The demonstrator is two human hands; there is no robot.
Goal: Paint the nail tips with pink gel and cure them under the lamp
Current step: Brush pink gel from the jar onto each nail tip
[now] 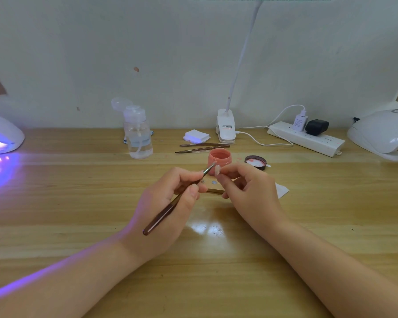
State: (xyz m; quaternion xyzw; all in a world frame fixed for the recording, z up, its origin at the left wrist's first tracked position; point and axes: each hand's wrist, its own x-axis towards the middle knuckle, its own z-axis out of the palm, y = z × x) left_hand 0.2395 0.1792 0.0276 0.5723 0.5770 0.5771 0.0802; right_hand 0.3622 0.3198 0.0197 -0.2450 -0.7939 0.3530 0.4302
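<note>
The left hand pinches a brush mid-shaft, bristles at the nail tip pinched in the right hand fingertips, just before the open pink gel jar mid-counter. The tip looks light, stiff and slippery; best held by its edges. A lit lamp sits at the counter's left edge

Before you on the pale wooden table, a clear plastic pump bottle stands left of a stack of white square wipes. A white power strip lies at the wall, carrying a black plug.
</note>
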